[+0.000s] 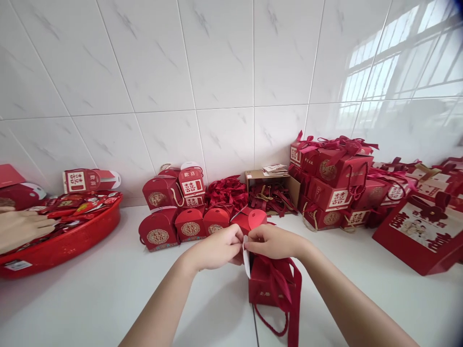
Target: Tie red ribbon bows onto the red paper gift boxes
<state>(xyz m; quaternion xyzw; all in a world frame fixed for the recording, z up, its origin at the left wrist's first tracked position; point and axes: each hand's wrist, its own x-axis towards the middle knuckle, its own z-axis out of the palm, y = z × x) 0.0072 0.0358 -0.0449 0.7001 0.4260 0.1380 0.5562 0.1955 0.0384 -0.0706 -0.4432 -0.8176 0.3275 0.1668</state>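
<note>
A small red gift box stands on the white table in front of me, a wine-red ribbon trailing over its side and a twisted cord handle hanging below. At its left edge a flap shows its white inner side. My left hand is closed, thumb and fingers pinching at the top of this flap. My right hand is closed as well, its fingertips meeting the left ones at the same flap. The fingers partly hide the upper edge of the box.
Behind stand several red boxes, a heap of red ribbons and a cardboard box. Ribbon-tied boxes are stacked right, near a red bag. At left, another person's hand rests over a red basin of packets.
</note>
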